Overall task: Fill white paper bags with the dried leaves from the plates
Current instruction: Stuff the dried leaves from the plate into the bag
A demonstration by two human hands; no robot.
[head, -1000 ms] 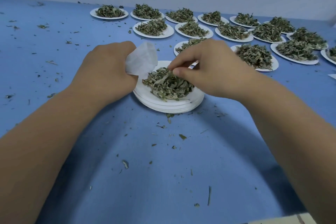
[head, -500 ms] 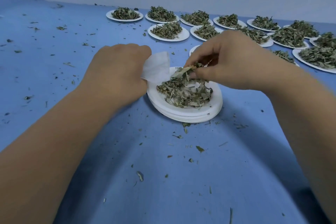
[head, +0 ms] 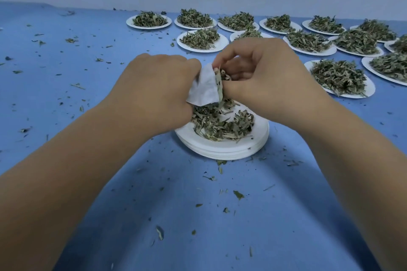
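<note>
Left hand (head: 154, 92) hides its own fingers; rightmost plates (head: 387, 46) are cropped.

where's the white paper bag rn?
Head view, centre: the white paper bag is gripped in the left hand, just above the near stack of plates, with the right hand pinching dried leaves at its open right edge.
</note>
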